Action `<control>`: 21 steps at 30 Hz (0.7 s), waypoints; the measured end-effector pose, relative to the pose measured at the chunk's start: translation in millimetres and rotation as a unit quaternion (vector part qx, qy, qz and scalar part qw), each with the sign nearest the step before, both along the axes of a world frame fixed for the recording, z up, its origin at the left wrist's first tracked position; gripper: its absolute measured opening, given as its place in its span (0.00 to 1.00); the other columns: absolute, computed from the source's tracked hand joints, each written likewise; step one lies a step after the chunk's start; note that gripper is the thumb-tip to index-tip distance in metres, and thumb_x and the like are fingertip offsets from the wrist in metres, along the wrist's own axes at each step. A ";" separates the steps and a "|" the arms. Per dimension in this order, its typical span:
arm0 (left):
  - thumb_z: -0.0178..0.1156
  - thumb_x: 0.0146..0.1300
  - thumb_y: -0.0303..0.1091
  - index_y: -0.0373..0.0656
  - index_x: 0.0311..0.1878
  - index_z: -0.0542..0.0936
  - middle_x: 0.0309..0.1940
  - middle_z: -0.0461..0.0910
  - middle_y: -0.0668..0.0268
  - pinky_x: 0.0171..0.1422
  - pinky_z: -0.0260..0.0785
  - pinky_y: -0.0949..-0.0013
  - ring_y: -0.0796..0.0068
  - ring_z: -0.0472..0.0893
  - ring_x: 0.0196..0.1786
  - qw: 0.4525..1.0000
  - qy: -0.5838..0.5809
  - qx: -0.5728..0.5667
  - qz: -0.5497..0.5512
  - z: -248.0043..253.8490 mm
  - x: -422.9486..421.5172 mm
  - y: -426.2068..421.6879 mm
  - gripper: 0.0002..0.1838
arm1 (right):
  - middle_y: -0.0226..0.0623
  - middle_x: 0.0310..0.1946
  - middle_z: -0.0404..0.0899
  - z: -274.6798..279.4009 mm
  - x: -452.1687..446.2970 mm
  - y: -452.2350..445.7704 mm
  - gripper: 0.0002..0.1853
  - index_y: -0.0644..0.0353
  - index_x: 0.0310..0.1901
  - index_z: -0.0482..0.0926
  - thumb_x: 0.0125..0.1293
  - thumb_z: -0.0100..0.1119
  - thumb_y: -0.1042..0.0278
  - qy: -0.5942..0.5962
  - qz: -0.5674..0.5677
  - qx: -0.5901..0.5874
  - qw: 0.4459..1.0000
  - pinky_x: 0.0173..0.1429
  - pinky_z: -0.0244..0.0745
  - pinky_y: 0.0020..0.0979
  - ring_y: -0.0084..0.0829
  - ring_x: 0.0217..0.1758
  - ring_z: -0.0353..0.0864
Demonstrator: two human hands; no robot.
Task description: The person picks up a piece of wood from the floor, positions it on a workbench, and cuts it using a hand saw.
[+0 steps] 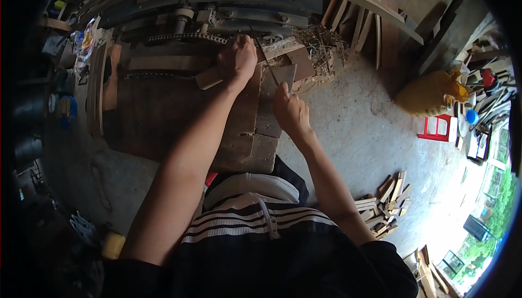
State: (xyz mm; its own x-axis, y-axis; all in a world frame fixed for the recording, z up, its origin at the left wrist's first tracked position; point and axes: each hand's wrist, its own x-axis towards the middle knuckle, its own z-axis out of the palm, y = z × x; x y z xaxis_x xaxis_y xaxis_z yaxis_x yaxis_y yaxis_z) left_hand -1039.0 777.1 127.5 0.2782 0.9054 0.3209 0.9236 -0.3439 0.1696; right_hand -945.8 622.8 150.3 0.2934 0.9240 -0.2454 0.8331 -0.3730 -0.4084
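Observation:
My left hand (238, 59) is closed, its fingers pressed together over a short wooden piece (209, 78) near the far edge of the dark wooden bench (163, 113). To its right my right hand (291, 109) is wrapped round the near end of a thin rod-like tool (268, 61). The tool slants up and left, its far end past my left hand. A flat wooden piece (286, 74) lies under and beside the tool. What my left fingertips touch is hidden.
A chain (187, 37) and metal machine parts line the bench's far side. Wood shavings (323, 53) lie at the right corner. On the floor are a yellow sack (427, 94), a red stool (438, 128) and scrap wood (387, 203).

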 end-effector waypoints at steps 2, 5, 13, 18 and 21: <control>0.47 0.69 0.41 0.45 0.36 0.77 0.37 0.81 0.61 0.42 0.76 0.54 0.58 0.83 0.40 1.000 0.000 -0.016 -0.013 -4.1 -1.8 1.5 0.13 | 0.57 0.26 0.81 -3.9 -1.5 9.4 0.08 0.60 0.42 0.65 0.69 0.40 0.65 0.002 -0.006 0.015 1.000 0.40 0.77 0.55 0.58 0.33 0.83; 0.47 0.69 0.41 0.45 0.36 0.77 0.36 0.81 0.61 0.41 0.76 0.53 0.58 0.83 0.40 0.998 -0.031 0.044 -0.036 -45.1 -3.2 19.9 0.13 | 0.57 0.27 0.81 -10.0 -2.0 47.6 0.08 0.60 0.43 0.66 0.70 0.41 0.64 0.027 0.003 0.048 0.998 0.39 0.77 0.54 0.57 0.34 0.83; 0.48 0.69 0.41 0.46 0.37 0.77 0.38 0.80 0.62 0.43 0.76 0.53 0.58 0.82 0.42 1.000 -0.016 -0.004 -0.007 -9.2 0.0 4.1 0.12 | 0.59 0.27 0.80 0.7 2.4 2.8 0.09 0.58 0.43 0.63 0.68 0.44 0.62 0.055 -0.014 -0.005 0.998 0.40 0.73 0.60 0.62 0.36 0.80; 0.47 0.70 0.42 0.45 0.37 0.77 0.37 0.80 0.60 0.42 0.75 0.51 0.58 0.82 0.41 1.000 -0.005 -0.019 -0.006 1.3 1.2 1.9 0.13 | 0.57 0.26 0.81 -5.4 2.4 37.3 0.09 0.61 0.41 0.67 0.67 0.42 0.66 0.024 -0.006 0.053 0.998 0.37 0.78 0.53 0.57 0.32 0.83; 0.47 0.70 0.42 0.45 0.36 0.76 0.37 0.80 0.60 0.42 0.76 0.52 0.58 0.82 0.42 1.000 -0.004 -0.010 -0.020 -6.6 0.1 5.2 0.13 | 0.55 0.26 0.82 -9.6 -1.4 50.5 0.09 0.61 0.41 0.68 0.68 0.41 0.65 0.029 -0.007 0.080 0.996 0.36 0.78 0.51 0.56 0.32 0.84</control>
